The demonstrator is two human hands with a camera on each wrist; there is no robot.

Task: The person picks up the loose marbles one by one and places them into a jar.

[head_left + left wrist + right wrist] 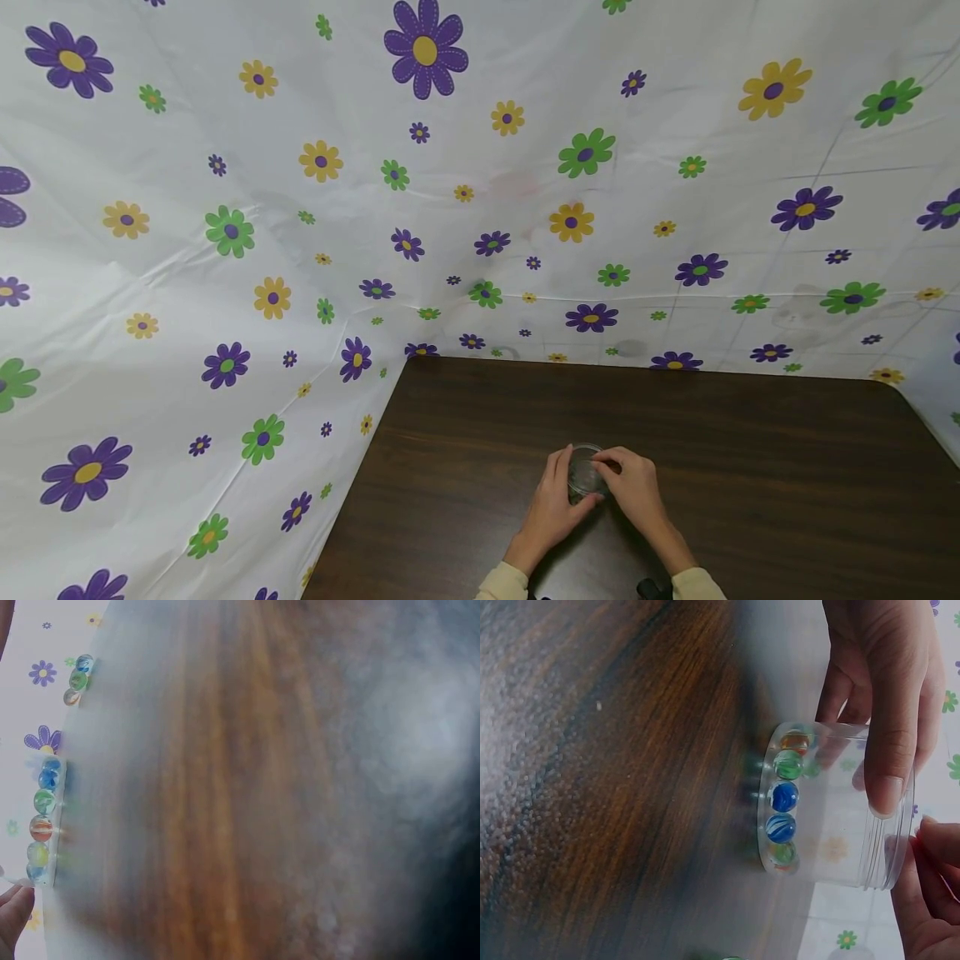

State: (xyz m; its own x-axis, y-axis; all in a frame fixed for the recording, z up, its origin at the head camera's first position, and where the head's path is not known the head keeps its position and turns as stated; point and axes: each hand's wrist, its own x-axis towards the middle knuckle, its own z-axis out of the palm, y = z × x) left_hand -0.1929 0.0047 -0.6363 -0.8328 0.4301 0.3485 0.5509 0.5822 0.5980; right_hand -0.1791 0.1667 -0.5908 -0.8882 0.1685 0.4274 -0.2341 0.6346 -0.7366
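A clear plastic jar (586,473) with a threaded neck stands upright on the dark wooden table. Several glass marbles (784,796), blue, green and amber, lie along its bottom in the right wrist view. My left hand (549,510) grips the jar from the left, with the thumb (891,769) pressed on its side near the neck. Over the top edge of the jar is my right hand (636,487), its thumb and fingertips brought together close to the rim. I cannot tell whether anything is between those fingertips.
Outside the jar, three loose marbles (79,679) show in the left wrist view. A green marble (733,958) peeks in at the bottom of the right wrist view. The table (787,467) meets a flower-print sheet (480,217) at its back and left edges.
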